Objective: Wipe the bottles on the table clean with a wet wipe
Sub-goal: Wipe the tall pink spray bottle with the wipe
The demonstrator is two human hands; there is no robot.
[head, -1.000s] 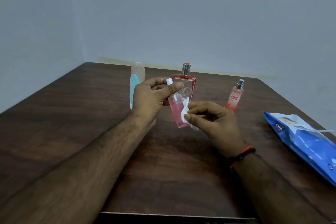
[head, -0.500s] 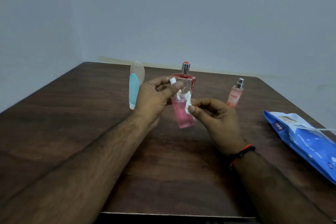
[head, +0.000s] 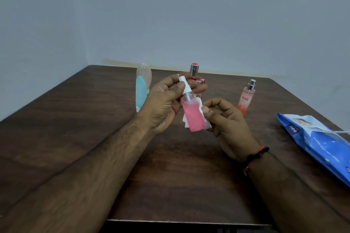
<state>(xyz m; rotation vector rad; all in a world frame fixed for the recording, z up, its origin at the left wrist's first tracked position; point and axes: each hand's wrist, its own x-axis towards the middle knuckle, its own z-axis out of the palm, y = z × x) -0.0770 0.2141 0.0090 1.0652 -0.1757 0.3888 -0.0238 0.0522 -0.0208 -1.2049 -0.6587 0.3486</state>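
Gripping pink spray bottle (head: 192, 114) between left hand (head: 164, 104) and wipe-holding right hand (head: 227, 121).

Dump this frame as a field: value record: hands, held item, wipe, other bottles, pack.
left hand: grips the pink spray bottle near its white nozzle, off the table
right hand: pinches the wet wipe against the bottle's lower body
bottle state: tilted, pink liquid inside
standing bottles: blue-and-clear bottle far left; red perfume bottle behind the hands; orange Engage spray right
wipes pack: blue, lying at the table's right edge
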